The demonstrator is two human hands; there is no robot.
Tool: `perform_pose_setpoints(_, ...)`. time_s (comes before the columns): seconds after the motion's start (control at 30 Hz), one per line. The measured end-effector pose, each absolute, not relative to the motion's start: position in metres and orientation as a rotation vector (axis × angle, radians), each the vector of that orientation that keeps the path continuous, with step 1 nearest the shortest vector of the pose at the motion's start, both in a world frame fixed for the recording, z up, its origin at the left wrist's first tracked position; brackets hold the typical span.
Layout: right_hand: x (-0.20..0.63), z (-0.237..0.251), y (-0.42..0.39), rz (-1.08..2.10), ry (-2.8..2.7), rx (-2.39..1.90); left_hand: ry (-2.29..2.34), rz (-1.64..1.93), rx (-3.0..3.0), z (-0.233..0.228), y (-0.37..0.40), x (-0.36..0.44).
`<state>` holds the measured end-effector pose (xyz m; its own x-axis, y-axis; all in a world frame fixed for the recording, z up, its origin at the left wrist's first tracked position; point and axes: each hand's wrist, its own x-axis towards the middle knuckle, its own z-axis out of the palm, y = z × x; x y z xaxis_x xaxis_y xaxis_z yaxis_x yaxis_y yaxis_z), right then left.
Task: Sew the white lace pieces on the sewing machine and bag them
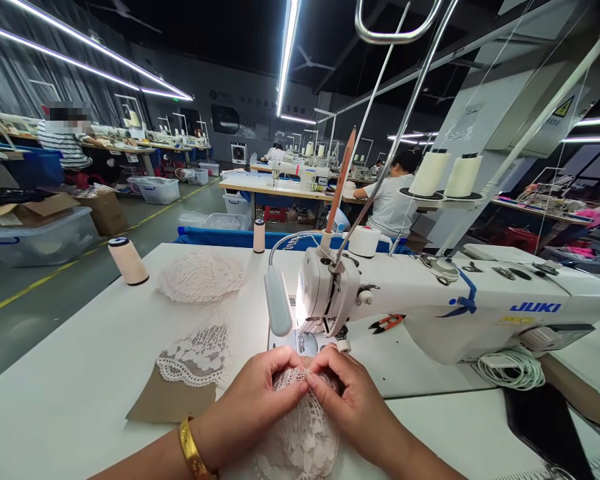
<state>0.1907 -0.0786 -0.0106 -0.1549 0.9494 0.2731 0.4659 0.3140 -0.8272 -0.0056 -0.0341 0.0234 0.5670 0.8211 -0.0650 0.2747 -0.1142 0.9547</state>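
My left hand (253,400) and my right hand (347,393) both pinch a piece of white lace (303,433) at its top edge, fingertips meeting just in front of the needle area (307,340) of a white JUKI sewing machine (455,300). A gold bangle (193,450) sits on my left wrist. To the left lies another lace piece (197,357) on brown paper (167,400).
A pile of lace (203,277) and a cream thread cone (127,260) stand at the table's far left. A small spool (259,235) is behind. Red snips (387,323) lie under the machine arm. A white coiled cord (513,368) lies at right. Other people sit at distant tables.
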Motion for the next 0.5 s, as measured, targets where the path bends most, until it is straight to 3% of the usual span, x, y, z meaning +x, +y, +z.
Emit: perform_pose_setpoints(0.5, 0.1900, -0.0149, -0.0781, 0.710, -1.763, -1.321, 0.880, 0.633, 1.603, 0.0161, -0.0340, -0.0048)
